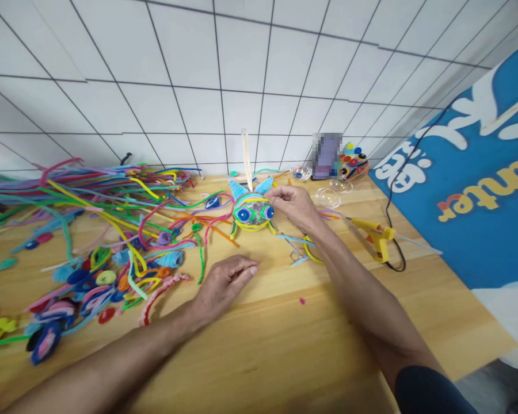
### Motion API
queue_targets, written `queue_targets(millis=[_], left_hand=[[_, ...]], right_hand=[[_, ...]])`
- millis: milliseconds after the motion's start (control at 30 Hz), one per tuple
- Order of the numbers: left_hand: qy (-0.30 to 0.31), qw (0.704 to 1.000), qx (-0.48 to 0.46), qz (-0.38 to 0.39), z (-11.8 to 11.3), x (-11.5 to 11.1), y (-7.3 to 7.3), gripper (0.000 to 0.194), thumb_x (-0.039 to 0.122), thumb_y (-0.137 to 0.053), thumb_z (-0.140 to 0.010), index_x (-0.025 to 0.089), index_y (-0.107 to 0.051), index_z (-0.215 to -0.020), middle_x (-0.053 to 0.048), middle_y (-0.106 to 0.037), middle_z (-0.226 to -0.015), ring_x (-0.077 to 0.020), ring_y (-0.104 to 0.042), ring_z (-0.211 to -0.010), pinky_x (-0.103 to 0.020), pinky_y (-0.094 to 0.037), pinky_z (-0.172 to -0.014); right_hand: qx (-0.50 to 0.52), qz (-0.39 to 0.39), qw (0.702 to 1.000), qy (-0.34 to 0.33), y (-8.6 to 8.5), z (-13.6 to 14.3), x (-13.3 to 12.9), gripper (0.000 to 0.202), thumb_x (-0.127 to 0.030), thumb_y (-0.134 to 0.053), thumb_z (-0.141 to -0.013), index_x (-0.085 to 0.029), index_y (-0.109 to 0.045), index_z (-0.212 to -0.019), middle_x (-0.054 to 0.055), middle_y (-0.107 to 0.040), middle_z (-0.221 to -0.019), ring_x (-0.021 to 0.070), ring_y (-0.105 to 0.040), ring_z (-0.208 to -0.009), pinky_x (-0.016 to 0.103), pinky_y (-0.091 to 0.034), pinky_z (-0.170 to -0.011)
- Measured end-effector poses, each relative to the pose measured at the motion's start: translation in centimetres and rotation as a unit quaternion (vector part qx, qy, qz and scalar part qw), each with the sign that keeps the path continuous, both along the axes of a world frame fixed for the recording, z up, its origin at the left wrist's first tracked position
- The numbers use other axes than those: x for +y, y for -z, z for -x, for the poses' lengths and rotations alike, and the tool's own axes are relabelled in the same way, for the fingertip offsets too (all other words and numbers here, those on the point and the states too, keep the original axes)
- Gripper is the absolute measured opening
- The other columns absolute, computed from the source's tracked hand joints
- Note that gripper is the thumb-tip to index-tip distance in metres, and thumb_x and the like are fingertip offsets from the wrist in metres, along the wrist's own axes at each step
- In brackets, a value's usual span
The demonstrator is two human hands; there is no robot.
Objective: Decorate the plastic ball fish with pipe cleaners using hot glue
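Note:
A small pipe-cleaner figure (254, 215) stands upright on the table, with large blue-and-white eyes, two light-blue ear-like points, green and yellow bands and short legs. My right hand (296, 206) pinches at its upper right side, close to one blue point; the exact grip is partly hidden behind my fingers. Below and left of the figure, my left hand (224, 284) rests over the tabletop. Its fingers are drawn together, and nothing shows between them. A pale wooden stick (247, 161) rises behind the figure.
Loose pipe cleaners (112, 184) and coiled pieces (86, 287) cover the left side. Under my right forearm lie scissors (299, 248). A yellow glue gun (373, 233) with a black cord lies right, near clear plastic domes (328, 198) and a phone (327, 158) against the tiled wall.

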State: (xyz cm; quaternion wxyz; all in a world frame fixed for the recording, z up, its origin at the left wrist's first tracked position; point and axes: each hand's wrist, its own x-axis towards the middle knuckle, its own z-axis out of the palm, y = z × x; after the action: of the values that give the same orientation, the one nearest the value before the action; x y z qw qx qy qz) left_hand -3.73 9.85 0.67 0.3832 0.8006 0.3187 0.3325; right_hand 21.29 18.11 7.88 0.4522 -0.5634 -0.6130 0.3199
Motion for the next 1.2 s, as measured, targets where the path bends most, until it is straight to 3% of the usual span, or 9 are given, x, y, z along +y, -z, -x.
queue_targets(millis=[267, 633, 800, 900, 1033, 1200], left_hand=[[0.005, 1.000, 0.007, 0.004, 0.0, 0.0, -0.4, 0.026, 0.035, -0.059, -0.108, 0.021, -0.081, -0.106, -0.005, -0.083, -0.096, -0.0179, -0.080, -0.087, -0.026, -0.059, -0.077], [0.013, 1.000, -0.005, -0.014, 0.0, 0.0, -0.1, 0.025, 0.030, -0.060, -0.108, 0.018, -0.081, -0.103, -0.004, -0.083, -0.093, -0.0153, -0.079, -0.084, -0.022, -0.058, -0.075], [0.011, 1.000, -0.002, -0.012, 0.0, 0.0, -0.2, 0.024, 0.030, -0.061, -0.107, 0.019, -0.081, -0.102, -0.004, -0.083, -0.093, -0.0150, -0.079, -0.084, -0.021, -0.057, -0.076], [0.013, 1.000, -0.002, -0.010, 0.0, 0.1, -0.1, 0.024, 0.030, -0.061, -0.107, 0.019, -0.081, -0.101, -0.003, -0.083, -0.092, -0.0147, -0.078, -0.083, -0.020, -0.057, -0.075], [0.012, 1.000, 0.001, -0.007, -0.1, 0.1, -0.2, 0.025, 0.033, -0.061, -0.106, 0.020, -0.082, -0.100, -0.003, -0.082, -0.090, -0.0149, -0.078, -0.082, -0.021, -0.057, -0.074], [0.015, 1.000, 0.018, 0.004, 0.1, 0.1, -0.3, 0.026, 0.035, -0.061, -0.106, 0.020, -0.082, -0.102, -0.003, -0.083, -0.093, -0.0155, -0.079, -0.084, -0.022, -0.058, -0.076]], right_hand=[[-0.008, -0.003, 1.000, -0.007, 0.0, -0.2, -0.1, 0.019, -0.022, -0.065, -0.081, -0.021, -0.082, -0.090, 0.000, -0.081, -0.086, 0.0163, -0.069, -0.076, 0.029, -0.051, -0.072], [-0.030, -0.009, 0.999, -0.011, 0.4, 0.5, 0.0, 0.012, -0.026, -0.066, -0.084, -0.019, -0.075, -0.089, 0.000, -0.073, -0.078, 0.0160, -0.065, -0.072, 0.029, -0.049, -0.070], [-0.028, -0.057, 0.998, 0.012, -2.2, -2.6, -0.6, 0.014, -0.033, -0.064, -0.087, -0.019, -0.069, -0.088, -0.001, -0.070, -0.081, 0.0148, -0.060, -0.073, 0.028, -0.047, -0.072], [-0.073, -0.043, 0.995, 0.049, -2.9, -5.7, -1.6, 0.013, -0.031, -0.064, -0.087, -0.019, -0.068, -0.086, -0.001, -0.068, -0.080, 0.0143, -0.058, -0.071, 0.027, -0.045, -0.069], [-0.182, 0.026, 0.981, 0.066, -1.1, -8.1, -3.4, 0.009, -0.025, -0.066, -0.086, -0.018, -0.071, -0.082, 0.000, -0.071, -0.078, 0.0155, -0.061, -0.072, 0.026, -0.042, -0.066], [-0.325, 0.070, 0.940, 0.070, 0.9, -7.2, -3.4, 0.018, -0.019, -0.063, -0.095, -0.019, -0.079, -0.103, 0.005, -0.081, -0.102, 0.0193, -0.071, -0.093, 0.027, -0.048, -0.079]])
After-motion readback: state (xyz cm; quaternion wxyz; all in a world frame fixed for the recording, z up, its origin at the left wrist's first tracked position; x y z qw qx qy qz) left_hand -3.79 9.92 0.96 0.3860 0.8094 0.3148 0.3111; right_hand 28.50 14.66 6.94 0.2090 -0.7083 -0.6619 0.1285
